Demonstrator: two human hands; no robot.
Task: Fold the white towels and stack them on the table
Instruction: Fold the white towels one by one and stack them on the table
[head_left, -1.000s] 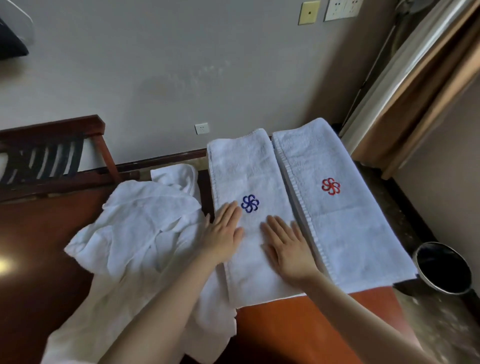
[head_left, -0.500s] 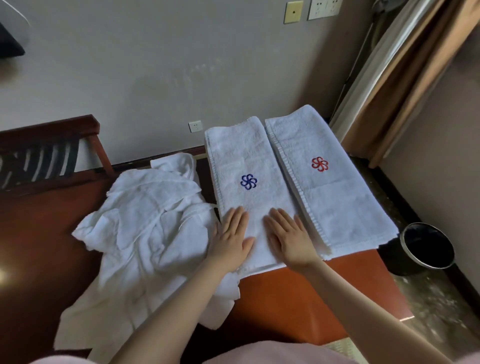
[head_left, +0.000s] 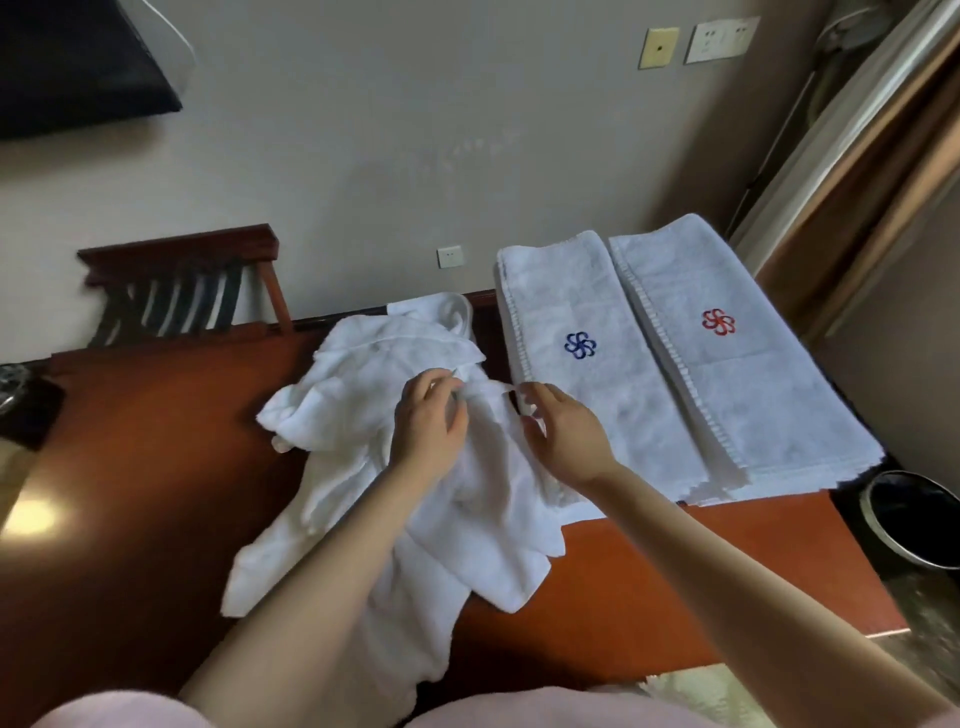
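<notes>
1. Both hands have been lifted off the blue-emblem towel (head_left: 613, 415) and moved left onto the crumpled towel pile (head_left: 358, 395).
2. Left hand (head_left: 428, 421): a towel edge at the top of the pile is pinched between thumb and fingertips.
3. Right hand (head_left: 569, 441): fingers are curled and the same edge is gripped further right, just beside the blue-emblem towel's left side.
4. A short strip of that edge is held between the two hands.
5. The pile is left unfolded and bunched on the counter (head_left: 675, 571), left of centre.
6. The blue-emblem towel is laid folded and flat to the right of the pile. Several layers are seen at its edges.
7. The red-emblem towel (head_left: 753, 410) is laid folded alongside it, long sides touching, at the counter's right end.
8. A bin (head_left: 914, 525) is seen on the floor past that end.
</notes>
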